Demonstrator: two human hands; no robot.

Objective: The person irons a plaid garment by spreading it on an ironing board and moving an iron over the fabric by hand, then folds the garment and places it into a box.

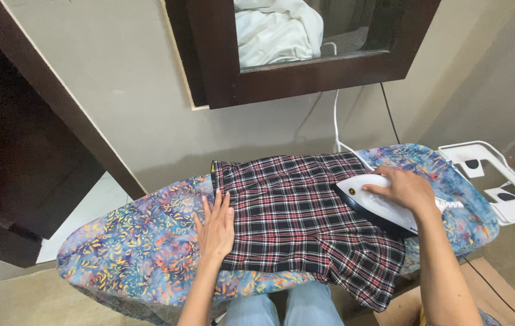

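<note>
Beige wall (130, 90) fills the background, with a dark wooden frame (305, 78) set into it; white cloth (275, 27) shows bunched up behind the frame's opening. Dark wooden furniture (16, 151) stands at the left edge.

Across the middle lies the ironing board (124, 247), its cover blue with a busy orange and yellow pattern, running from lower left to upper right. At its right end a white metal iron rest (499, 181) sticks out.

Spread flat over the right half of the board is a plaid garment (293, 217), dark with red and white checks; its lower right corner hangs off the near edge of the board.

On the garment's right part sits a white iron (372, 202) with a dark soleplate, nose pointing left. A white cord (337, 130) runs up from behind it to the wall, beside a thin black cable (390, 115).

The right hand (405, 188) lies over the top of the iron, fingers curled around its handle in a closed grip. The left hand (215, 226) rests open and flat, fingers together, palm down on the garment's left edge, partly on the board cover.

Blue denim legs (287, 308) show below the board.
</note>
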